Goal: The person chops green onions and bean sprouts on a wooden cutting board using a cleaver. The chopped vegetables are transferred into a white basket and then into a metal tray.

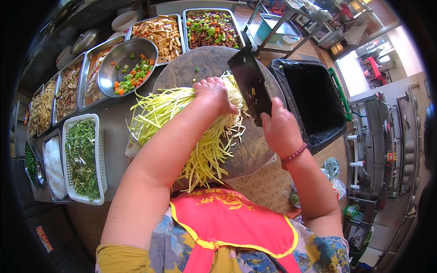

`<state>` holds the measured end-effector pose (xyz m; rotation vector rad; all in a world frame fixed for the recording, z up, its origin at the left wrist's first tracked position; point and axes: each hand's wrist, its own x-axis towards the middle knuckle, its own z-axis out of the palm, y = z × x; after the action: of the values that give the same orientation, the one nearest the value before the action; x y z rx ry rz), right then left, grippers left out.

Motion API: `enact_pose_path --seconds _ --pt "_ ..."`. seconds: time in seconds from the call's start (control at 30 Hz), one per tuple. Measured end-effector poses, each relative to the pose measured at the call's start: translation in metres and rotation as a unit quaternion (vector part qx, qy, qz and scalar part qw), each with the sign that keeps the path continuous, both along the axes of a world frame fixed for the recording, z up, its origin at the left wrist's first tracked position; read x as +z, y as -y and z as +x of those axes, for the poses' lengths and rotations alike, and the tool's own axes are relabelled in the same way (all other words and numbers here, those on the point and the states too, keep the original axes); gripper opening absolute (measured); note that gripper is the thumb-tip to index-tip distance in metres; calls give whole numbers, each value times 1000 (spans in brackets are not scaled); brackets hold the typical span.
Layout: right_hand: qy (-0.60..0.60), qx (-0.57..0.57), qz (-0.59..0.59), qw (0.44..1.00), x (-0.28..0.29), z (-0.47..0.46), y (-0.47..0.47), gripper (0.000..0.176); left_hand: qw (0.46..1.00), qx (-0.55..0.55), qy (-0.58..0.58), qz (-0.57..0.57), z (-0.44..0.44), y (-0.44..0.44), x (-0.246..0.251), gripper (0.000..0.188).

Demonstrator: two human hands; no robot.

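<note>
A large bunch of yellow chives (pixel 205 128) lies across a round wooden chopping block (pixel 252 153), its leafy ends hanging over the near edge. My left hand (pixel 215 94) grips the bunch from above near its cut end. In my right hand (pixel 281 128) is the handle end of a broad, dark-bladed cleaver (pixel 249 83). The blade stands just right of the bunch, apart from my left fingers. Short cut pieces (pixel 238 131) lie on the block beside the bunch's right side. Whether the blade's edge touches the wood cannot be told.
A steel bowl (pixel 107 73) of diced carrot and green vegetable stands left of the block. Behind it are trays of tofu strips (pixel 160 36) and peanuts (pixel 211 29). A white basket of chopped greens (pixel 82 150) sits at left. A black-lined bin (pixel 315 99) adjoins the block's right side.
</note>
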<state>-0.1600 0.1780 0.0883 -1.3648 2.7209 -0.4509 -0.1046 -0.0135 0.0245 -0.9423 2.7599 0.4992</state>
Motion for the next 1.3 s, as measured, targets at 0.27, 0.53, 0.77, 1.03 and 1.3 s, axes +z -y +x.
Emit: enact_pose_path --seconds 0.27,0.53,0.77,1.03,1.3 --pt "123 -10 87 989 -18 -24 15 32 999 -37 -24 -6 7 -1 -7 92" --pt "75 -2 38 996 -67 -20 47 34 998 -64 -1 -6 6 -1 -14 89" --pt "198 -98 -65 973 -72 -46 33 37 996 -81 30 -3 10 -3 15 139" --pt "6 15 -92 996 -4 -2 -3 34 997 -59 47 -30 36 10 4 99" --pt "39 -3 -13 999 -35 8 -16 34 998 -44 24 -46 32 -1 0 91"
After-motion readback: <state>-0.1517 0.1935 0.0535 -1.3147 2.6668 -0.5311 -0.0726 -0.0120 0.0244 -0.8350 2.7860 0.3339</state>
